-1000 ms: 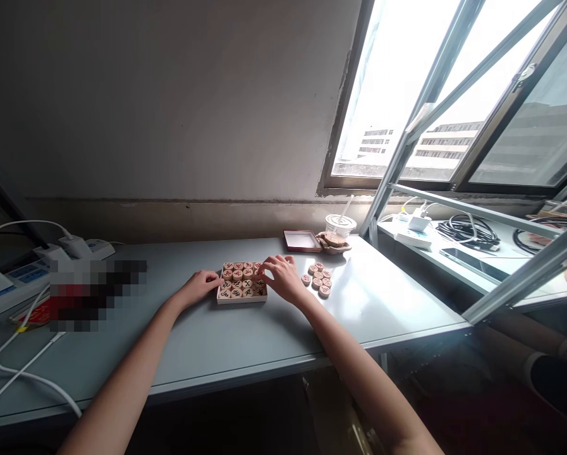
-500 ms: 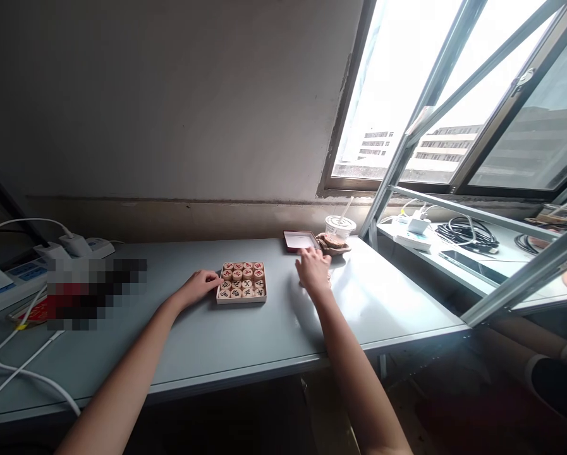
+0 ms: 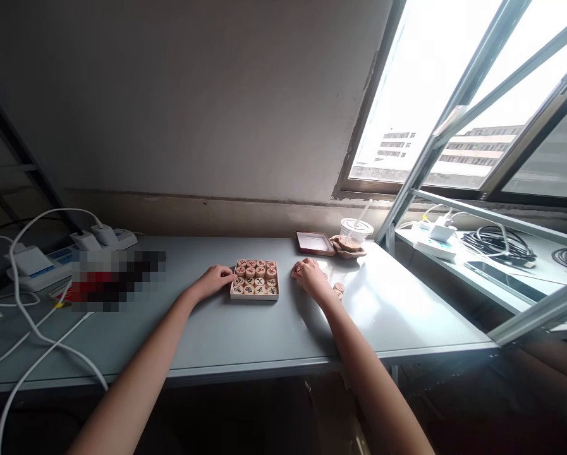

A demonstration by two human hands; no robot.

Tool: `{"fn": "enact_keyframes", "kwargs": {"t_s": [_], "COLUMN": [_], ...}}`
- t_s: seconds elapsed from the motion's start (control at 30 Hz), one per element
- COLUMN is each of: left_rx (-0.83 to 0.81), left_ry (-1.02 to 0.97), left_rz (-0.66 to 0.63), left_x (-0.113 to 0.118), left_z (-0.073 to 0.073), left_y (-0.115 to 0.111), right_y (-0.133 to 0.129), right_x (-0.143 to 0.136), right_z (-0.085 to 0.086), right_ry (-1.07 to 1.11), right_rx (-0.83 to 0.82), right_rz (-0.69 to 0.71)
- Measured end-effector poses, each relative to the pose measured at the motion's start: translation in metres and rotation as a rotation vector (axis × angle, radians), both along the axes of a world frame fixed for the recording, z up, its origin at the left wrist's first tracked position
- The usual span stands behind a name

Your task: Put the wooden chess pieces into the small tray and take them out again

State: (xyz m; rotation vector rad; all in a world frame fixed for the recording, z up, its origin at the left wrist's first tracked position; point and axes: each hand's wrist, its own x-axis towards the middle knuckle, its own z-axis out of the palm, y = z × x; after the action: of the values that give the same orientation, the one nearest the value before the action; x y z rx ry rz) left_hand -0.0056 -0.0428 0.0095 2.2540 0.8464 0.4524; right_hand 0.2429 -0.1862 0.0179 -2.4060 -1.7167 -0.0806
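Grey tabletop (image 3: 245,335) under a slanted window carried a shallow box (image 3: 255,296) packed with round wooden pieces (image 3: 255,277) bearing red and black Chinese characters too small to read. Left hand (image 3: 213,280) rested with fingertips against the box's left edge, gripping nothing. Right hand (image 3: 310,279), just right of the box, lay curled over loose pieces (image 3: 339,289); I cannot tell whether it gripped one.
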Motion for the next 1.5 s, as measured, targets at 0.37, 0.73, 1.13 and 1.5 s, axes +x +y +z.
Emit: {"fn": "enact_keyframes", "kwargs": {"t_s": [0.37, 0.73, 1.13, 1.5], "left_rx": [-0.002, -0.12, -0.037, 0.004], "left_ry": [0.004, 0.016, -0.019, 0.047], "left_rz": [-0.008, -0.1, -0.076, -0.068], "left_x": [0.0, -0.007, -0.002, -0.003], "left_z": [0.002, 0.006, -0.013, -0.001], "left_y": [-0.002, -0.001, 0.01, 0.001], "right_y": [-0.006, 0.009, 0.01, -0.004], "right_x": [-0.008, -0.077, -0.066, -0.023], "right_z": [0.005, 0.023, 0.011, 0.009], "right_ry": [-0.082, 0.116, -0.153, 0.049], "right_rx": [0.071, 0.311, 0.25, 0.262], "right_rz": [0.04, 0.432, 0.089, 0.062]}}
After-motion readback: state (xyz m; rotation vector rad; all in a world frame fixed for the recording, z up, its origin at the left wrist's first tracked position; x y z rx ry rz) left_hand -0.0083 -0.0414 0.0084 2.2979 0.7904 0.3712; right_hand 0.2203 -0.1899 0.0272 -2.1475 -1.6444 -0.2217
